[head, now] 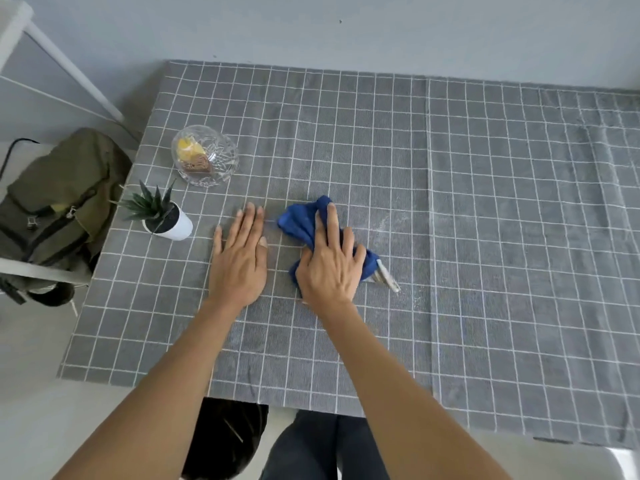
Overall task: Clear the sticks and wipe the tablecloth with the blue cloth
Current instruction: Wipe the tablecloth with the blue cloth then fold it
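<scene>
A: Status of the sticks is requested.

B: No loose sticks are seen on the tablecloth [450,202]. A pale, flat bundle [386,278] is noted poking out from under the blue cloth [301,223], beside the right hand [329,268]; whether these are the sticks cannot be told. A dark bin [225,438] is partly visible below the near desk edge, with thin pale pieces inside; their identity is unclear.

A: And the wiping?

B: Judged under way. The blue cloth is bunched on the tablecloth, left of centre, and is pressed down by the right hand, fingers [331,220] spread flat over it, not pinching. The left hand [239,261] is laid palm-down just beside the cloth, fingers extended and close together, nothing held; it is judged to be steadying the tablecloth.

A: Remaining work?

B: A faint pale smear [384,223] is recorded to the right of the cloth. The far and right areas are judged not yet covered. The glass bowl [205,154] and potted plant [162,216] stand at the left edge, well apart from the cloth.
</scene>
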